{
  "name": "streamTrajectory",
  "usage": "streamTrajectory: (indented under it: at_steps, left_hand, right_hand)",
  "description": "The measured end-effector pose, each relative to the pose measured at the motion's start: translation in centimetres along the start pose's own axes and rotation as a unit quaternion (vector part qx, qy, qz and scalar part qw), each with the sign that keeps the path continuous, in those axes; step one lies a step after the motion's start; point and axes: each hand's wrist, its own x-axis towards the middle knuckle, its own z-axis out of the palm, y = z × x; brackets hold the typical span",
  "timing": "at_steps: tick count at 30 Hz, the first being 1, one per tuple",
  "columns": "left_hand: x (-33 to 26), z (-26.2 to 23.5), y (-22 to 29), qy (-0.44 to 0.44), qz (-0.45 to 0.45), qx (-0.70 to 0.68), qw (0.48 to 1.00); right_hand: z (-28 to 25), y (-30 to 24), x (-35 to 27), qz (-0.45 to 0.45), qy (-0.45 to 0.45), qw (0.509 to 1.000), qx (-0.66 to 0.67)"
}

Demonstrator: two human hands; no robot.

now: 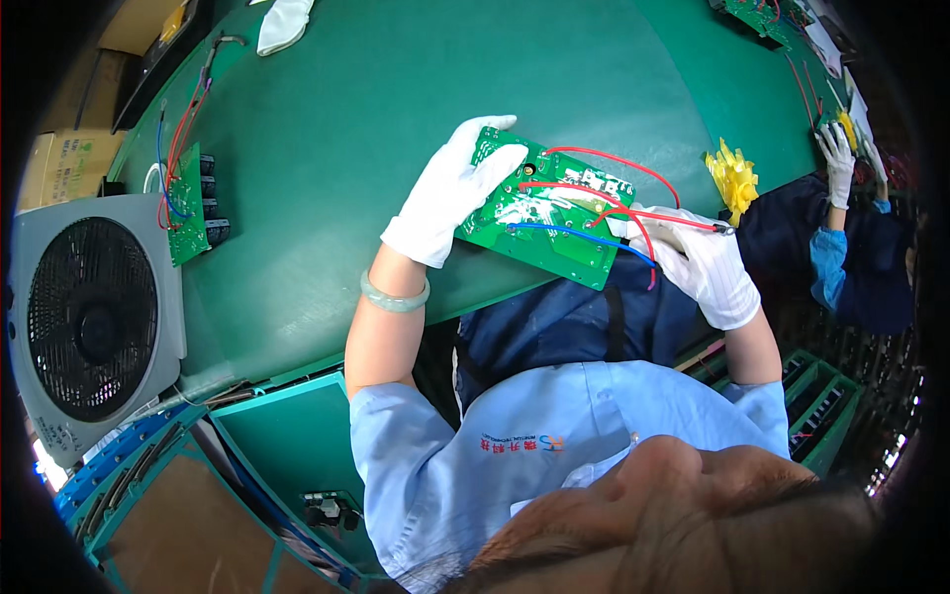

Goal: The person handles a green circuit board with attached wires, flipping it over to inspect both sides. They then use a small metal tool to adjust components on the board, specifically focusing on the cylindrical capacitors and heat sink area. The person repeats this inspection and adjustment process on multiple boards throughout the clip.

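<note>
A green circuit board [559, 255] is held tilted over the front edge of the table. My left hand [445, 193], in a white glove, grips its left end, the thumb lying across the top face. At the board's right edge, my gloved right hand [703, 272] has its fingers closed on it, partly hidden behind the board and wires. Several red wires [623, 159] rise from the board in loops, one ending in a ring terminal by my right hand. A blue wire [566, 229] curves across the lower part.
Another wired circuit board [188, 213] stands at the left beside a grey box fan [99, 307]. Yellow strips [732, 183] lie at the table's right edge, near a co-worker's gloved hand [837, 163]. A white glove [284, 26] rests at the back of the green table [396, 79].
</note>
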Motion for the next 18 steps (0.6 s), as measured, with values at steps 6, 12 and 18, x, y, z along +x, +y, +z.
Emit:
streamTrajectory:
  at_steps: [6,12,18]
  left_hand:
    - [0.3,-0.1,-0.2,-0.024,-0.013,-0.043,0.999]
    - [0.1,0.0,-0.2,-0.014,-0.017,-0.043,0.999]
    - [0.8,-0.1,-1.0,-0.036,0.004,-0.019,0.999]
  right_hand:
    - [0.0,0.0,-0.2,0.032,-0.005,0.999,0.013]
    - [0.1,-0.1,0.0,0.004,-0.006,1.0,0.001]
    - [0.2,-1.4,0.0,0.064,0.019,0.998,-0.016]
